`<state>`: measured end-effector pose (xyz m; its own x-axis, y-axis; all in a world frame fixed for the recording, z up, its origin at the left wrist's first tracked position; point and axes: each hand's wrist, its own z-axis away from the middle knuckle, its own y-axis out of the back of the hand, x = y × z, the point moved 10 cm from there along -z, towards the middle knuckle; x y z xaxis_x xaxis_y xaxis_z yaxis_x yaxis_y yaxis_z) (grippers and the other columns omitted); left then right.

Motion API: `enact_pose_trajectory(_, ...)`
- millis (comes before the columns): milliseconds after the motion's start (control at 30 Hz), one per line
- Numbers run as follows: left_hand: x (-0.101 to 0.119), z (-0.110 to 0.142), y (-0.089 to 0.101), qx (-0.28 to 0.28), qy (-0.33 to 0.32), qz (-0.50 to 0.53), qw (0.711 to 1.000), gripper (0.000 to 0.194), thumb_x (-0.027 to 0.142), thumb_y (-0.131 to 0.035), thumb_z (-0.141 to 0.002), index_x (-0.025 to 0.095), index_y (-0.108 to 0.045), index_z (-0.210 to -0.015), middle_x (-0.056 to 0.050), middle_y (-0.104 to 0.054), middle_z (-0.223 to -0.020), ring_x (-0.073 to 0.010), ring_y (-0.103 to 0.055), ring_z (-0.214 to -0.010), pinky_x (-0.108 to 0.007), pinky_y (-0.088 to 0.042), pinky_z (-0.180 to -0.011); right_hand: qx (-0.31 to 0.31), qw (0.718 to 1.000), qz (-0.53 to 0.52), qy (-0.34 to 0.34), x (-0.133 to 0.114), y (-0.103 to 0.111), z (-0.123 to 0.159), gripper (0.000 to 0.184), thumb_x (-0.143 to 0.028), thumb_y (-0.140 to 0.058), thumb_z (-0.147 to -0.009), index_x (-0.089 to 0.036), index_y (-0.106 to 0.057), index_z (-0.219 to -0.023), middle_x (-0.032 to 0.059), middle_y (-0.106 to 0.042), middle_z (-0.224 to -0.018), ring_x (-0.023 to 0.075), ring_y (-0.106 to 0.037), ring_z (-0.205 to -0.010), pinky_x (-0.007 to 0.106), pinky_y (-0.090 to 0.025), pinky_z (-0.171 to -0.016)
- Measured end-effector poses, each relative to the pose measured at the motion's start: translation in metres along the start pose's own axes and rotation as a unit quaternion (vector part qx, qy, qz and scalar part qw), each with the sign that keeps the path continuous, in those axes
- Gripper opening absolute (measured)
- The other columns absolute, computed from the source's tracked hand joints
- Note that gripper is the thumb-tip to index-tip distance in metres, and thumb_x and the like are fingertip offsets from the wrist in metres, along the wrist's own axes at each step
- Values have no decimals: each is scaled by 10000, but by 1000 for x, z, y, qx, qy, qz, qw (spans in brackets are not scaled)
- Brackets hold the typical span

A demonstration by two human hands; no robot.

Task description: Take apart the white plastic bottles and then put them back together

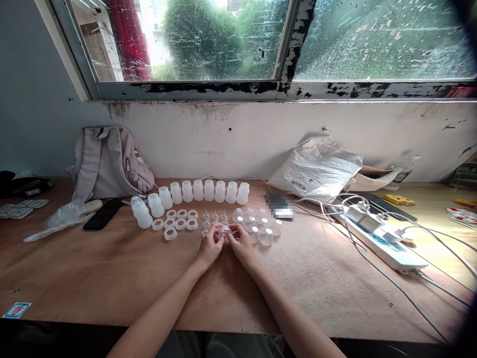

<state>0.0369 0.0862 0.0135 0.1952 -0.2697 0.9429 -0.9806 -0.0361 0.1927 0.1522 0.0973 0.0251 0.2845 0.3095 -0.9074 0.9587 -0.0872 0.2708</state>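
1. Two bare hands meet at the middle of the wooden table (pixel 112 278) — the left hand (pixel 209 247) and the right hand (pixel 240 244) both pinch one small clear plastic piece (pixel 224 229) between their fingertips, held just above the table top.
2. At 12 o'clock from the hands, a row of white bottles (pixel 208 191) stands upright, curving down toward 10 o'clock at its left end.
3. At 10 o'clock, just beside the hands, white rings (pixel 181 220) lie flat in a small cluster.
4. Directly past the fingertips sit tiny clear cone-shaped parts (pixel 214 217), and at 2 o'clock clear round caps (pixel 261 229) lie close together — the nearest ones almost touch the right hand.
5. Farther out at 10 o'clock, a grey backpack (pixel 110 161) leans against the wall, with a black phone (pixel 101 215) and a crumpled clear bag (pixel 61 219) in front of it.
6. At 3 o'clock, well apart from the hands, a white power strip (pixel 383 246) lies with chargers and white cables (pixel 372 268) plugged in; behind it rests a wrinkled plastic bag (pixel 316 166).
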Motion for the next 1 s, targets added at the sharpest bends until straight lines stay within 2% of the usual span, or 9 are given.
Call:
enact_pose_trajectory(133,0,1,-2,-5,-7,-12,1000,244,283,-503,-733,212,-514,-966,-25,-624,-796,-89,-550,-470,-189,-428,-446,5,1000,19,-3,2,2,-1,109,-259,-492,-675,-182,-506,-750,7,-561,-679,128,-505,-531,249,-404,-504)
enact_pose_trajectory(333,10,3,-14,-68,-40,-27,997,305,192,-466,-729,221,-512,-1030,-30,-621,-840,-90,-558,-497,-193,-427,-472,14,999,34,-14,4,5,-1,74,-210,-486,-633,-199,-429,-681,-33,-487,-607,112,-448,-499,231,-360,-489)
enact_pose_trajectory(700,10,5,-11,-55,-54,-104,992,384,120,-480,-657,224,-516,-1025,-13,-618,-800,-67,-478,-429,-198,-406,-482,25,996,81,0,8,7,-3,84,-229,-484,-621,-213,-401,-626,-41,-461,-564,125,-420,-507,239,-318,-499)
enact_pose_trajectory(1000,8,5,-11,-63,-40,-92,993,394,122,-470,-662,225,-498,-1041,-15,-625,-784,-72,-498,-411,-196,-409,-446,27,994,102,18,8,4,-5,76,-206,-464,-630,-210,-388,-627,-40,-447,-568,124,-414,-513,236,-303,-501)
